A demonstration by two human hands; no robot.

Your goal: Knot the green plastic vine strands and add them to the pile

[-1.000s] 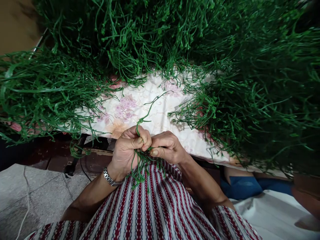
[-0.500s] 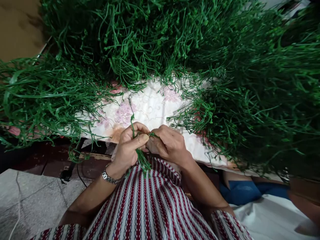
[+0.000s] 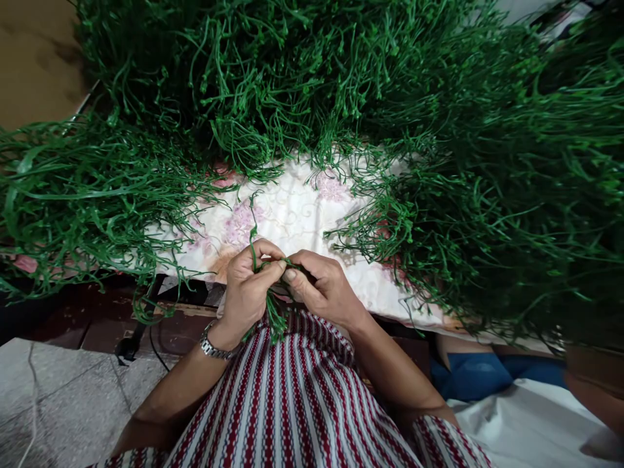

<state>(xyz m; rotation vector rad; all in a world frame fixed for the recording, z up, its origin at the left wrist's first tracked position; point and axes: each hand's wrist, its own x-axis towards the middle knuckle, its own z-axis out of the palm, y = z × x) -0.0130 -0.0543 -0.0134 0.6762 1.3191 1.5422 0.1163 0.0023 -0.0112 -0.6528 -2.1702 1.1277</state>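
Note:
My left hand [image 3: 251, 283] pinches a small bunch of green plastic stems [image 3: 277, 318] between thumb and fingers. Its lower ends fan out beneath the hand, over my striped shirt, and one strand rises above the index finger. Close against it, my right hand [image 3: 324, 283] is closed, thumb and index finger pinching the stems where the two hands meet. The exact joint between the pieces is partly hidden by the fingers. Both hands are just over the near edge of a flowered cloth [image 3: 292, 208].
Heaped green artificial stems [image 3: 273, 71] cover the back of the cloth. More lie in a pile on the left [image 3: 92, 195] and a pile on the right [image 3: 468, 227]. At the lower right, a person's leg in blue [image 3: 478, 374] shows beside white fabric [image 3: 526, 422].
My right thumb has come up into view against the stems at the left fingertips. The bunch below has shifted slightly left and the view has tilted a little.

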